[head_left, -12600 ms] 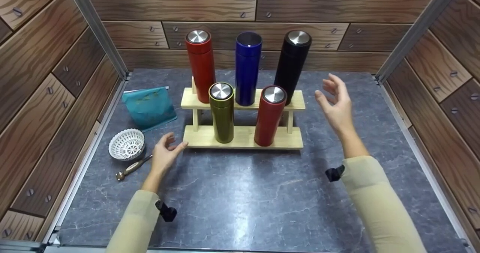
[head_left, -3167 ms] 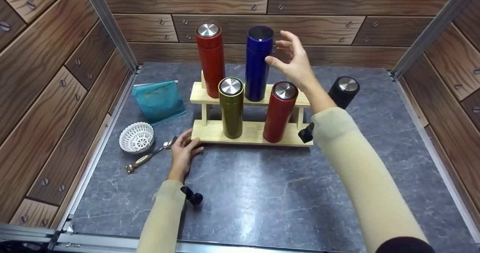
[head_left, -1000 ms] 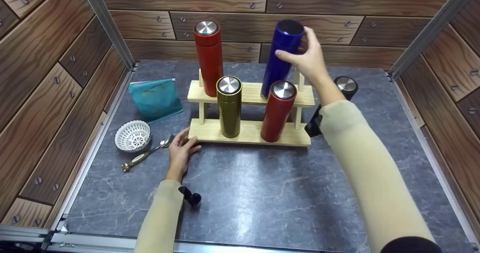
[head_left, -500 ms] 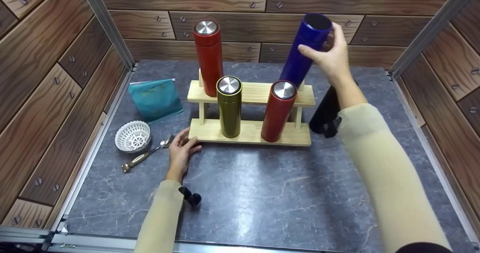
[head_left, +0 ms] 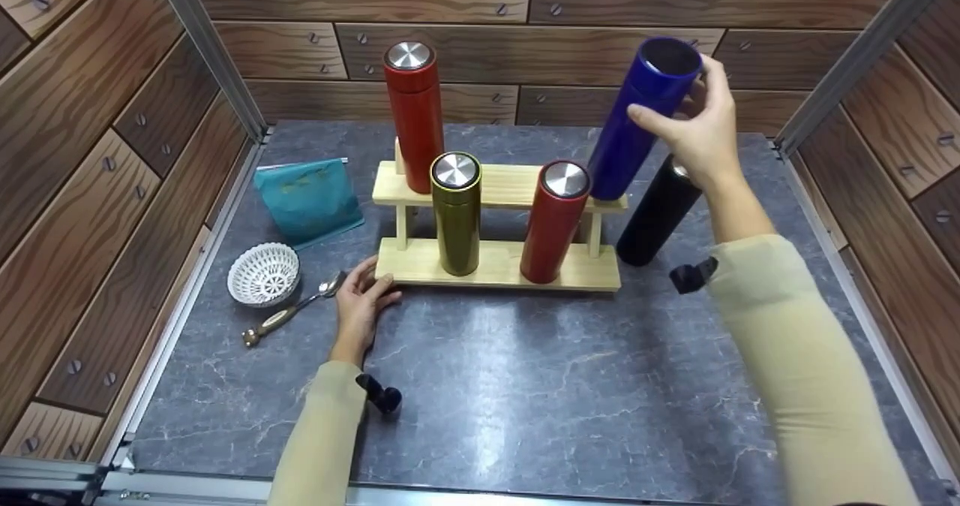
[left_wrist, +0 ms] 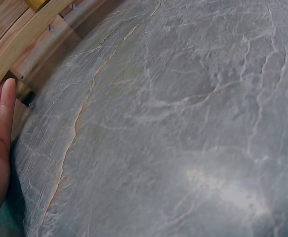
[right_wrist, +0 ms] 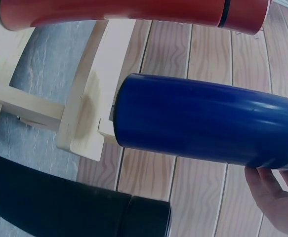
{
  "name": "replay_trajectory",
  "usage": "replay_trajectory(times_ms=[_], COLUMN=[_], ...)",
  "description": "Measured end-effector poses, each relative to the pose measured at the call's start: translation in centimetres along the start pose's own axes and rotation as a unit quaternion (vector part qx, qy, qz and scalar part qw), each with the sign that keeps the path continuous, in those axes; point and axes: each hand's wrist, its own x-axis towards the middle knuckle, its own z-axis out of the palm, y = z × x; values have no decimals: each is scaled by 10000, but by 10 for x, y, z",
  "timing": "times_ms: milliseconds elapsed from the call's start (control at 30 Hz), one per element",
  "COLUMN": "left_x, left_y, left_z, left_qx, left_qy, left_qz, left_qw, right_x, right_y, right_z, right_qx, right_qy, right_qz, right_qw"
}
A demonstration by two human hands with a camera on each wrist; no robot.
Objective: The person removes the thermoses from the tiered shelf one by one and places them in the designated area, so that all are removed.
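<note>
My right hand [head_left: 701, 127] grips the blue flask [head_left: 641, 115] near its open top, holding it tilted in the air over the right end of the two-step wooden rack [head_left: 499, 266]. The right wrist view shows the blue flask [right_wrist: 208, 121] up close. A black flask [head_left: 658, 209] stands on the table right of the rack, just below my right hand. On the rack stand a tall red flask [head_left: 414, 115] on the upper step, and an olive flask [head_left: 456, 213] and a second red flask [head_left: 553, 221] on the lower step. My left hand [head_left: 361, 307] rests flat against the rack's front-left corner.
A teal pouch [head_left: 307, 200] lies at the back left. A white woven bowl [head_left: 263, 273] and a spoon [head_left: 292, 313] lie left of the rack. Wood-pattern walls enclose the grey marble tabletop [head_left: 510, 393] on three sides.
My right hand has lifted the blue flask off the upper step and carried it rightward, tilted, to above the black flask. My left hand has stayed at the rack's corner.
</note>
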Motion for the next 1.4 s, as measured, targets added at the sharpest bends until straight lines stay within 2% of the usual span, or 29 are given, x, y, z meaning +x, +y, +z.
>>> replay_trajectory(times_ms=[533,700,1000,1400], left_x=[0,0,0,0], left_y=[0,0,0,0], left_z=[2,1,2,2], left_qx=[-61,-100,-74,-26], left_qy=[-15,38,40,87], left_qz=[-64,-96,-109,-89], left_qw=[10000,9999,9999,9999], right_x=[-36,-47,-64,-73], right_y=[21,27,42,60], right_z=[-35,-46,-68,-98], right_qx=[97,220,415,520], right_qy=[193,385,751,1219], right_qz=[35,-40,90,114], right_qw=[9998,9990,9963,9911])
